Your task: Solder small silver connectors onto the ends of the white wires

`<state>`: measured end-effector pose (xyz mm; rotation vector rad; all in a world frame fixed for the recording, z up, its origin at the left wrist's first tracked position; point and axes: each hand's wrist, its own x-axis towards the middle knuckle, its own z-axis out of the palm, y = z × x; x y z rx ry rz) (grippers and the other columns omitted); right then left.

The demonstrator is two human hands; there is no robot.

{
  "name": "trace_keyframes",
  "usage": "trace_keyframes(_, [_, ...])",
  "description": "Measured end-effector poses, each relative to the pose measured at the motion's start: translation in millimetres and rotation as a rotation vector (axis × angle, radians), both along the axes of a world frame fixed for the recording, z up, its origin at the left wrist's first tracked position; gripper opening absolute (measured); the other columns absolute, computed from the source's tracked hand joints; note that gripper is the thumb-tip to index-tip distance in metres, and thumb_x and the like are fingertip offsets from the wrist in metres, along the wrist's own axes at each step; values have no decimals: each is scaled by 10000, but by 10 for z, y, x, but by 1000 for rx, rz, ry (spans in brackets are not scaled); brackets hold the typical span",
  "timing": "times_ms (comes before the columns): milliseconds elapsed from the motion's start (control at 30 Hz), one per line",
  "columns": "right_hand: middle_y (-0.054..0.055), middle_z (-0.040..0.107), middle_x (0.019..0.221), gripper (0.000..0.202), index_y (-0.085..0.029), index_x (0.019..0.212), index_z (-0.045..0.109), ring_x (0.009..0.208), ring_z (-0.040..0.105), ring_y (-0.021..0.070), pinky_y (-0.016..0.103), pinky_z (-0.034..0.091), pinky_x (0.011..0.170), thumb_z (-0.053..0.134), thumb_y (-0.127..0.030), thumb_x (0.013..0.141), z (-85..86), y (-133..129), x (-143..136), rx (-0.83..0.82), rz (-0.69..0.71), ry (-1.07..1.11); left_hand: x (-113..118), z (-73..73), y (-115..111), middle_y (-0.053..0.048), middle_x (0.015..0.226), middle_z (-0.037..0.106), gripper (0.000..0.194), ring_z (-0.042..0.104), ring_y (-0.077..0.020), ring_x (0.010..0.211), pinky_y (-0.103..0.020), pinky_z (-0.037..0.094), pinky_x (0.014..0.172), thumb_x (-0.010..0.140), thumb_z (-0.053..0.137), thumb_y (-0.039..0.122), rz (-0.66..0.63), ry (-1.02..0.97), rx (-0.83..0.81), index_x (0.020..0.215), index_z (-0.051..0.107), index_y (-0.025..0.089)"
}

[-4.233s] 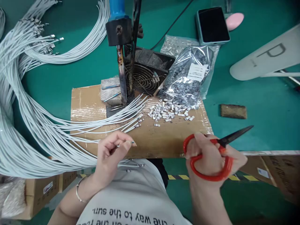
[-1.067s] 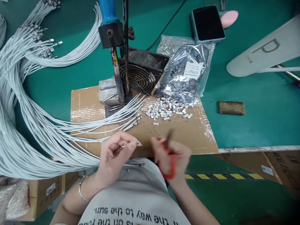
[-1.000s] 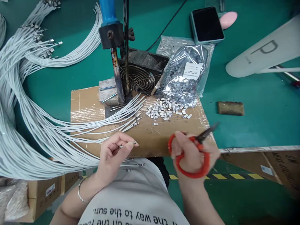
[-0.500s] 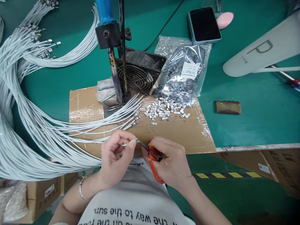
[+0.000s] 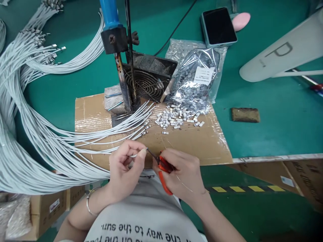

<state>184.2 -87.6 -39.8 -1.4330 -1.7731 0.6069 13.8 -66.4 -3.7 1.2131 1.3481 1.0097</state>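
Observation:
My left hand pinches the end of a white cable near its tip, over the cardboard's front edge. To its right, my right hand is wrapped round orange-handled scissors, whose dark blades reach to the cable end at my left fingertips. A thin wire lies across the back of my right hand. Behind my hands, many white cables fan out over the cardboard. Small metal connectors are heaped to their right. The exact contact between blades and cable is too small to tell.
A soldering iron with a blue handle stands over the cardboard beside a black fan. Farther right are a bag of connectors, a device with a dark screen, a brown block and a white cup.
The scissors have turned slightly in my right hand, and their handles have shifted a little left and up. My left hand keeps its pinch on the cable.

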Motion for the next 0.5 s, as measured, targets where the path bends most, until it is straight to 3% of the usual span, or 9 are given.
trace_keyframes(267, [-74, 354, 578, 401, -241, 649, 327, 529, 274, 96, 267, 239, 487, 641, -120, 869, 6, -15, 0, 11, -12, 27, -12, -13, 4, 45, 607, 589, 138, 361, -72, 480, -200, 268, 451, 975, 707, 203, 12, 20, -21, 841, 735, 185])
trace_keyframes(500, [-58, 356, 562, 434, -246, 613, 328, 519, 298, 103, 256, 264, 466, 626, -122, 903, -85, -70, -173, -71, -109, 197, 50, -18, -8, 60, 536, 533, 156, 338, -79, 455, -211, 261, 439, 945, 783, 274, 42, -5, -41, 819, 748, 190])
